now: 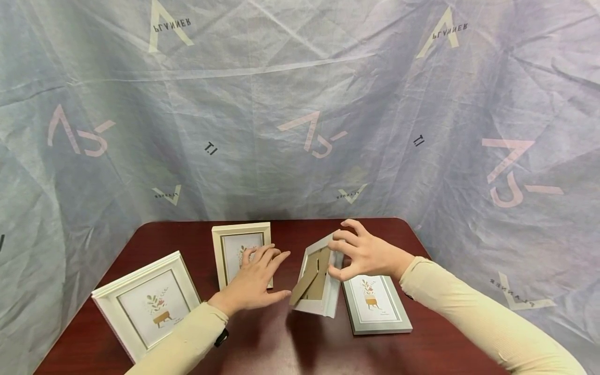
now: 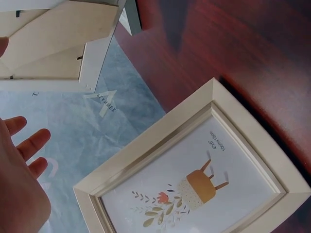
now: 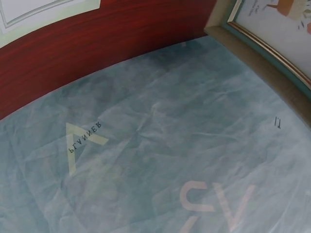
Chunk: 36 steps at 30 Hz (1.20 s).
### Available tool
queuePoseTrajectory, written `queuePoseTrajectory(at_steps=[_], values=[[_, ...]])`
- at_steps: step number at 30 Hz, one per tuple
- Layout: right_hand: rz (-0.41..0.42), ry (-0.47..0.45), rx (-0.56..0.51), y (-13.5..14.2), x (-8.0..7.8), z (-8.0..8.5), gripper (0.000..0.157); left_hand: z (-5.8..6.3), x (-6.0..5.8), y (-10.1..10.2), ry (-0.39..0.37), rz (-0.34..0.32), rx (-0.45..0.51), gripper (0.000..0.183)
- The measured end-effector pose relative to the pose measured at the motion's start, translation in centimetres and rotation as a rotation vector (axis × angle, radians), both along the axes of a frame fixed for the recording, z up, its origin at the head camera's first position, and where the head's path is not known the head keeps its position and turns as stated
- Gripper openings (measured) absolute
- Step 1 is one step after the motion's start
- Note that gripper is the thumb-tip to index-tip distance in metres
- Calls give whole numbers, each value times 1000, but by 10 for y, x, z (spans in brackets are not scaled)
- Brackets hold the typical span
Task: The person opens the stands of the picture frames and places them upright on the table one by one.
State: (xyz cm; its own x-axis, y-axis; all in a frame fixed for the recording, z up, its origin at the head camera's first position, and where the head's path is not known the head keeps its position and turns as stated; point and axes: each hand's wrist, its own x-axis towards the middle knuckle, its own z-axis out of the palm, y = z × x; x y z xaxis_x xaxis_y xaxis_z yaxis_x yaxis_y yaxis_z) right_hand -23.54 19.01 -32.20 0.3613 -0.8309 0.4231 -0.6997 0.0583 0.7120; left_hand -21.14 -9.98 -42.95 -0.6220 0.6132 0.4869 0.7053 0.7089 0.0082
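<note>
One white photo frame [image 1: 322,278] tilts above the table [image 1: 244,349], its brown back showing; the right hand [image 1: 364,254] pinches its right edge with bent thumb and fingers. The left hand [image 1: 254,278], fingers spread, is beside its stand [image 1: 305,287]; contact cannot be told.

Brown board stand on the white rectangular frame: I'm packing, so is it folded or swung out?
Swung out: the brown stand slants off the white frame, jutting past its edge.
</note>
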Motion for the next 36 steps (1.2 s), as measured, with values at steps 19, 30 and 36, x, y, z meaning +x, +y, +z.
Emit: queuePoseTrajectory(at_steps=[19, 30, 36], values=[[21, 73, 3, -11, 13, 9, 39, -7, 5, 14, -11, -68, -23, 62], [40, 110, 3, -16, 18, 16, 38, -19, 3, 20, -3, -94, -63, 52], [43, 115, 12, -13, 13, 10, 37, -21, 3, 22, -14, -123, -65, 45]])
